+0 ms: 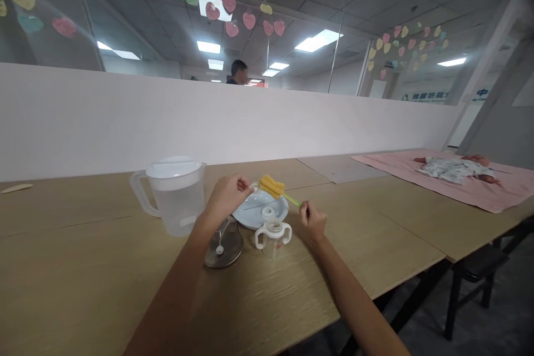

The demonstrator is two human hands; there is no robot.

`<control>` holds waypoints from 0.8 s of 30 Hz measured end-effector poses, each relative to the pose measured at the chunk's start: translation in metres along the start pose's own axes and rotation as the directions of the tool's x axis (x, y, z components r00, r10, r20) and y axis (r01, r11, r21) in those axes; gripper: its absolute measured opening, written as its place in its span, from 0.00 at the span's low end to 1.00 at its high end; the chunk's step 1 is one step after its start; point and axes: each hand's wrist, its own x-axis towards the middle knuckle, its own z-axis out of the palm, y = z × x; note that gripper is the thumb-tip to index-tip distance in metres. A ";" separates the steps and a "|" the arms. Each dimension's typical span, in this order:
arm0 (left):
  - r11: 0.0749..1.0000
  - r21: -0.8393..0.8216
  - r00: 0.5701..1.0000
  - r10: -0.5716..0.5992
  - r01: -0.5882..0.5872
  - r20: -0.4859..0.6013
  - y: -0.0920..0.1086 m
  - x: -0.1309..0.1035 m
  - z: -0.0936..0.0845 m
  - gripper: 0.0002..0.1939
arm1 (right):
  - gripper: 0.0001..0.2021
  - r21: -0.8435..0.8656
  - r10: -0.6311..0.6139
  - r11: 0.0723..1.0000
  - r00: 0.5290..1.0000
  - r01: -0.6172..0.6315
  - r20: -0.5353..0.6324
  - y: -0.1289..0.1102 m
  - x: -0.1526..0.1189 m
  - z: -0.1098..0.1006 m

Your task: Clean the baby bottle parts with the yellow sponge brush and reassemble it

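My right hand [312, 221] is closed round the green handle of a bottle brush with a yellow sponge head [272, 186]. With the fingertips of my left hand [227, 196] I pinch a small clear-and-white piece that looks like a bottle nipple [254, 187], close against the sponge. Both are above a white plate [246, 217]. A white ring-shaped cap [267, 213] is at the plate's near side. In front of it stands an open clear baby bottle [274, 242] with two white handles. Beside my left forearm, a round metal lid or tray [225, 258] has a thin white part with a small round end [219, 249] on it.
A clear lidded pitcher [179, 200] of water stands to the left. At the far right, a baby doll [453, 169] in patterned clothes lies on a pink mat [479, 197]. A low wall [125, 122] with glass above runs behind the table; a person [238, 72] is beyond it.
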 end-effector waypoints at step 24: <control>0.924 0.374 0.728 -0.308 0.078 0.612 -0.054 -0.008 0.022 0.09 | 0.17 0.052 0.273 0.961 0.962 -0.271 -0.027 -0.008 0.006 -0.007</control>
